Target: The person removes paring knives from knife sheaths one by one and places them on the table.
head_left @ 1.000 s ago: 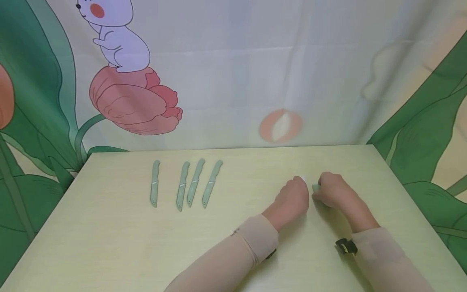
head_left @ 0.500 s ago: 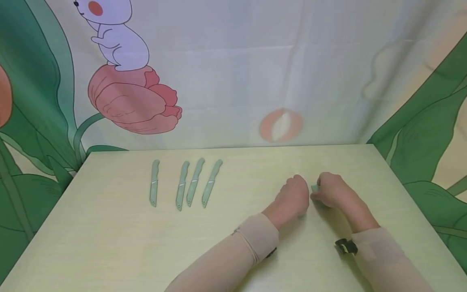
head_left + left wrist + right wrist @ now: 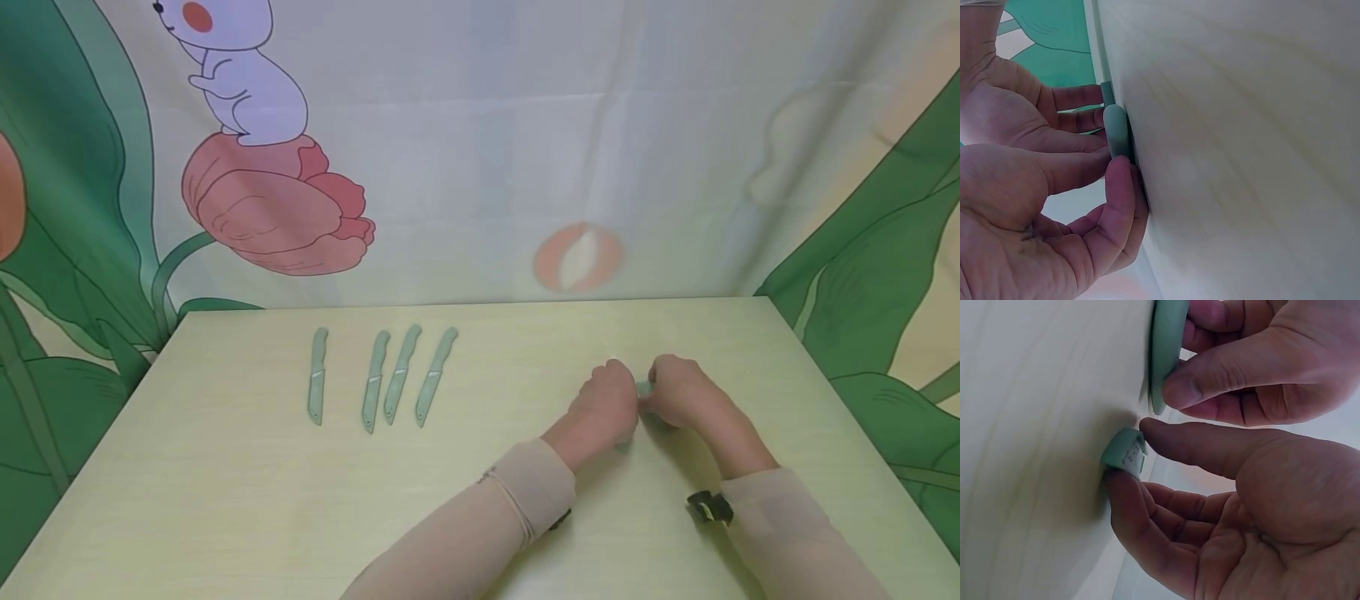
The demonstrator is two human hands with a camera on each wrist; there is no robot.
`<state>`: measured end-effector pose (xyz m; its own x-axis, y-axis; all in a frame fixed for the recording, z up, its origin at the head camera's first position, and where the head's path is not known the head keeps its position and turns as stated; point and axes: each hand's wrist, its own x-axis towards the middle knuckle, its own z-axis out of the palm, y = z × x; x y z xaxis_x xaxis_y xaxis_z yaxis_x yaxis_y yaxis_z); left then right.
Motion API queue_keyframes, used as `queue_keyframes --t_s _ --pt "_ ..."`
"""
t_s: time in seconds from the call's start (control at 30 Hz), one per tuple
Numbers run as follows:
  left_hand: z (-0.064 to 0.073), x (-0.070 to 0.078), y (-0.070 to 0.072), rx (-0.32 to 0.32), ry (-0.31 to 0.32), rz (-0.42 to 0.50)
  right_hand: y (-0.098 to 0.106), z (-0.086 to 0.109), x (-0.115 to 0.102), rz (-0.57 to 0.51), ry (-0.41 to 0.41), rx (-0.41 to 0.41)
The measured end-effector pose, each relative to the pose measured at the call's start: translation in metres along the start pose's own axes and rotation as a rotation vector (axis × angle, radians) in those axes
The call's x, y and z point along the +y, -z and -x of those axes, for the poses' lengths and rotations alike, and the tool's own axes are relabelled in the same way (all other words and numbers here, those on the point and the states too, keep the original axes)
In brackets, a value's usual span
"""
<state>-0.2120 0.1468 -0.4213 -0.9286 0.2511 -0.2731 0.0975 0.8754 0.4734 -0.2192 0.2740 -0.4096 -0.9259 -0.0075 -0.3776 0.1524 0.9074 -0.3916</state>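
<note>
On the right half of the table my left hand (image 3: 603, 404) pinches a pale green knife (image 3: 1116, 128) between thumb and fingers, close over the tabletop. Its rounded end shows in the left wrist view, and in the right wrist view a long green part (image 3: 1169, 350) runs past the thumb. Just to the right, my right hand (image 3: 681, 393) holds a small green piece (image 3: 1124, 452) by thumb and index finger. That piece has a pale face with dark print; most of it is hidden in the head view. The two hands are almost touching.
Several matching green knives lie in a loose row at the back left, with one knife (image 3: 318, 375) apart at the left end. Behind the pale wooden table (image 3: 225, 500) hangs a printed curtain (image 3: 465, 167).
Both hands have drawn slightly closer together, the left shifting right and the right shifting left. A bit of green now shows below the left hand. The row of knives lies as before.
</note>
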Motion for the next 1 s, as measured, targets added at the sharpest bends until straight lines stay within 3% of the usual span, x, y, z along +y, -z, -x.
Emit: queue_keyframes --t_s 0.67,0.8,0.93,1.0 --pt "-0.0010 -0.0042 0.0005 0.003 -0.025 0.045 -0.0015 -0.0006 -0.0029 -0.011 -0.011 -0.009" --pt "-0.0006 -0.0040 0.0009 0.007 -0.005 0.046 -0.0013 -0.0002 -0.0023 -0.015 -0.010 -0.002" --pt "0.0011 -0.0066 0.0039 0.023 -0.011 0.025 0.0009 0.0008 -0.0002 -0.019 -0.002 0.001" --pt "0.0035 -0.0091 0.0080 0.034 -0.043 -0.020 0.0036 0.0019 -0.0003 -0.012 0.001 0.006"
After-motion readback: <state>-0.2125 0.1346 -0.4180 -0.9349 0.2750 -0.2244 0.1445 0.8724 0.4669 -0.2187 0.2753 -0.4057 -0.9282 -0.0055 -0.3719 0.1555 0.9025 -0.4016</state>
